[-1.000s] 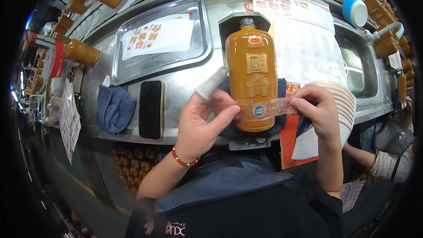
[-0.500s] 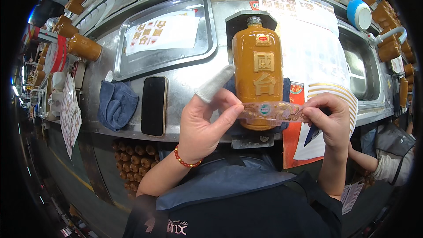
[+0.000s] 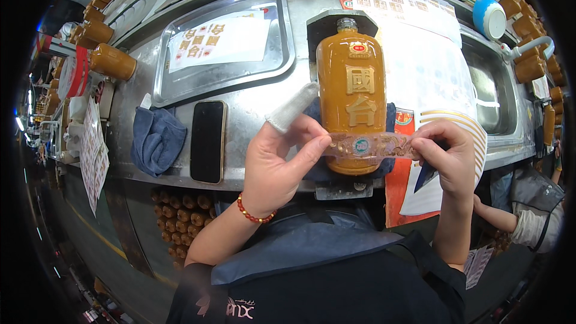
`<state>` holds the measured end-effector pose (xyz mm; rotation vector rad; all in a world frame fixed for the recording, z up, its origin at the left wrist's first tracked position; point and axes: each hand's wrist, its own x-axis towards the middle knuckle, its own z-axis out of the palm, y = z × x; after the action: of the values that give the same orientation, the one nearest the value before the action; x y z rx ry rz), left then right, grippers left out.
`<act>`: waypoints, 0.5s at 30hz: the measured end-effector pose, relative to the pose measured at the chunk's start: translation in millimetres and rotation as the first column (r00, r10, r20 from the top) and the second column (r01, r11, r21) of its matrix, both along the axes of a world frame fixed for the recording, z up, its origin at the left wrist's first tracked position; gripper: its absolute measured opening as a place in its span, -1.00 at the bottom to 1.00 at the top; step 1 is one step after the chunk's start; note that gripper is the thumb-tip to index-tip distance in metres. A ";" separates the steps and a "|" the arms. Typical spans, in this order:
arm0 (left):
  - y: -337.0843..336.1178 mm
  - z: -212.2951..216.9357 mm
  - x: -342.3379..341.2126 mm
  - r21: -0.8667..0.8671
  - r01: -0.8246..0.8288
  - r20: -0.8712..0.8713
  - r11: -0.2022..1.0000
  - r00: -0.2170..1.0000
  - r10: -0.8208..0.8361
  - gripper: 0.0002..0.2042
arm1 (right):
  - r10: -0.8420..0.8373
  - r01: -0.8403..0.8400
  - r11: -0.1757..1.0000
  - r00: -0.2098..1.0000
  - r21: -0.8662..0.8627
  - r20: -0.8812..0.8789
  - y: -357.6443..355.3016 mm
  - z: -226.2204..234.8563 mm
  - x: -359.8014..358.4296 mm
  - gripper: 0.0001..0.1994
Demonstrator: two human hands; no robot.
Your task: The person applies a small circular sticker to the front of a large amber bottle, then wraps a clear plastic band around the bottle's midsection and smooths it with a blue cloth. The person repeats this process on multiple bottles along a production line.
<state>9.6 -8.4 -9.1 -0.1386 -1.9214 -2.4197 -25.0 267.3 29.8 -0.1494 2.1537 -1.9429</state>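
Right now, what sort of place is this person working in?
Probably a bottle-labelling line in a factory: the amber ceramic bottle lies in a jig, both hands stretch a clear label strip across it, and matching amber bottles line the steel workbench.

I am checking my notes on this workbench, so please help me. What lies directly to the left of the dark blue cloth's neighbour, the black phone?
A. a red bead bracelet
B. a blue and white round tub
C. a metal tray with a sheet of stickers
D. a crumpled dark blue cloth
D: the crumpled dark blue cloth lies on the metal bench just left of the black phone, which lies flat, screen dark.
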 end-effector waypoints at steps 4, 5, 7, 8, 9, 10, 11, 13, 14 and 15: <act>0.0 -5.0 -0.7 0.007 -0.003 0.001 1.000 1.000 0.003 -0.63 | 0.005 -0.004 1.000 1.000 -0.014 0.019 -0.9 -7.0 -4.2 -0.97; 0.2 -5.3 -0.8 0.021 -0.001 0.005 1.000 1.000 0.001 -0.63 | 0.008 -0.008 1.000 1.000 -0.018 0.020 -0.9 -9.4 -5.5 -0.97; 0.7 -5.1 -1.1 0.003 -0.003 0.022 1.000 1.000 0.003 -0.64 | 0.011 -0.010 1.000 0.999 -0.017 0.033 -1.0 -12.3 -7.6 -0.97; 1.0 -4.8 -1.2 -0.005 -0.004 0.030 1.000 1.000 0.004 -0.64 | 0.010 -0.010 1.000 0.999 -0.011 0.044 -1.3 -13.1 -8.5 -0.97; 1.5 -4.8 -1.5 0.015 0.002 0.045 1.000 0.999 -0.003 -0.64 | 0.009 -0.009 1.000 0.998 -0.005 0.056 -1.6 -13.9 -9.3 -0.97; 2.0 -4.7 -1.8 0.035 0.008 0.059 0.999 0.998 -0.010 -0.64 | 0.013 -0.013 1.000 0.998 -0.004 0.054 -2.0 -15.0 -10.4 -0.96; 2.4 -4.8 -2.2 0.056 0.013 0.074 0.998 0.997 -0.017 -0.64 | 0.017 -0.016 1.000 0.999 -0.003 0.052 -2.5 -16.4 -11.6 -0.96; 0.9 -12.2 -2.6 0.028 0.006 0.072 1.000 0.997 -0.008 -0.57 | 0.007 -0.007 1.000 0.998 0.000 0.066 -4.2 -20.6 -13.3 -0.94; 0.0 -14.8 -2.6 0.015 0.003 0.071 1.000 0.997 -0.004 -0.54 | -0.007 0.007 1.000 0.997 0.002 0.081 -5.8 -23.6 -13.9 -0.92; 0.0 -13.4 -2.2 -0.018 -0.004 0.091 1.000 0.996 0.006 -0.50 | -0.020 0.020 1.000 0.995 0.004 0.095 -6.5 -26.9 -15.0 -0.91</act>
<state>7.4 -8.4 -22.5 -0.0240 -1.9782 -2.4472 -40.0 260.8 2.9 -0.0338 2.1055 -1.9164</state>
